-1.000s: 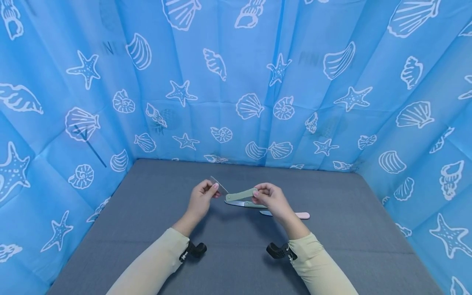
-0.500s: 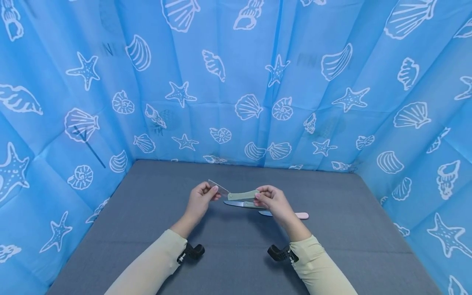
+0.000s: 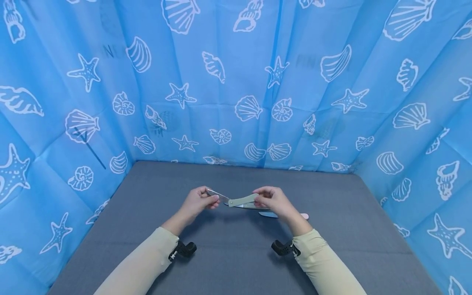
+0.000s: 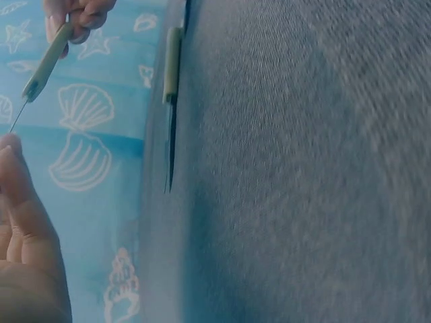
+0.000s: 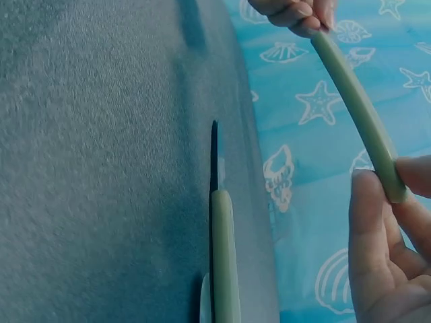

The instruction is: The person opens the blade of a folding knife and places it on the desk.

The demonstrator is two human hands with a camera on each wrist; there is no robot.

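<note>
Between both hands, above the table, is a folding knife with a pale green handle (image 3: 243,200) and a thin blade (image 3: 218,194). My left hand (image 3: 199,201) pinches the blade between thumb and fingers. My right hand (image 3: 273,201) pinches the far end of the handle, as the right wrist view also shows with the handle (image 5: 357,101) between thumb and fingertips. Blade and handle meet at a wide angle at the pivot. Below lies a second green-handled knife (image 4: 172,67), blade out, on the table. A knife with a pink handle (image 3: 305,216) lies partly hidden behind my right wrist.
The grey cloth-covered table (image 3: 236,262) spreads around the hands. A blue curtain (image 3: 228,94) with white shells and starfish closes off the back and both sides. A black wrist camera (image 3: 184,249) sits on the left wrist, another camera (image 3: 283,248) on the right.
Both hands have lowered slightly with the folding knife, and the left hand has shifted left. The blade's angle to the handle is wider. The held handle now overlaps the green knife on the table.
</note>
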